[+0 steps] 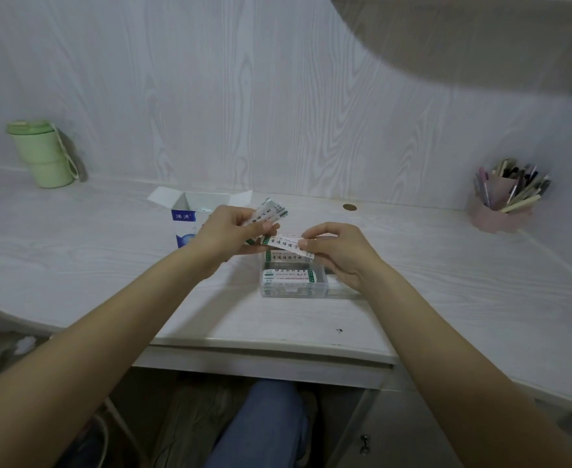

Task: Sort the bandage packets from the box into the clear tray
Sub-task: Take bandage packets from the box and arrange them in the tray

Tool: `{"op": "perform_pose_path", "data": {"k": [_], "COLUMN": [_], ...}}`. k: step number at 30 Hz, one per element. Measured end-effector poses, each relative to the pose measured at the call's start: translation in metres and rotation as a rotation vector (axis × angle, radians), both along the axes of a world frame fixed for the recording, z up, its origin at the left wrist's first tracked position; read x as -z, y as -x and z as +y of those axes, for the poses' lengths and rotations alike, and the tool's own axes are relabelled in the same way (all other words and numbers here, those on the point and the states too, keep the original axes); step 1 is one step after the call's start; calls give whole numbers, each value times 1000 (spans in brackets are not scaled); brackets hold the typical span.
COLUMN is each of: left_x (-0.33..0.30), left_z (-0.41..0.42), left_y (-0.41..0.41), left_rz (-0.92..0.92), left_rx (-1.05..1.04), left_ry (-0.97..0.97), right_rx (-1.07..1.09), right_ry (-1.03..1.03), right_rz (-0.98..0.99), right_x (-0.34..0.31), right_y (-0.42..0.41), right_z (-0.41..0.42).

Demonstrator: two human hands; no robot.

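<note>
My left hand [230, 231] grips a fanned bunch of white bandage packets with green ends [272, 212], just in front of the open blue-and-white box [190, 214]. My right hand [338, 248] pinches a single bandage packet [284, 244] by its right end, holding it flat above the clear tray [293, 292]. The tray sits on the white desk between my hands and holds several packets [289, 276] lying flat. The left end of the single packet reaches under my left fingers.
A green lidded cup [43, 153] stands at the back left against the wall. A pink holder full of pens [504, 197] stands at the back right. A small round brass fitting [349, 207] is set in the desk behind the tray. My knee shows under the desk edge.
</note>
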State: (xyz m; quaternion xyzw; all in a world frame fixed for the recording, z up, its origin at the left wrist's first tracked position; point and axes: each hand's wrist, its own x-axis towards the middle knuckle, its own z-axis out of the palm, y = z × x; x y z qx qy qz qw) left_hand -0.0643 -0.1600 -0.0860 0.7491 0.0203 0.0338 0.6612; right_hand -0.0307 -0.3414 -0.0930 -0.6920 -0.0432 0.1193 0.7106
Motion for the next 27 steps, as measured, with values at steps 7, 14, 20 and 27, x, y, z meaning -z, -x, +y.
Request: {"op": "perform_pose_path", "data": {"k": [7, 14, 20, 27], "left_x": [3, 13, 19, 22], "left_z": [7, 11, 7, 2], "left_y": [-4, -12, -19, -24], "left_rz": [-64, -81, -58, -52], "left_rx": [-88, -114, -73, -10], "left_ry": [-66, -194, -303, -454], "right_rx": [119, 132, 63, -6], "right_ry": [217, 573, 777, 955], "right_rz": [-158, -387, -563, -618], "right_x": [2, 16, 18, 23], "right_y": [-10, -18, -16, -22], "right_z": [4, 9, 10, 11]}}
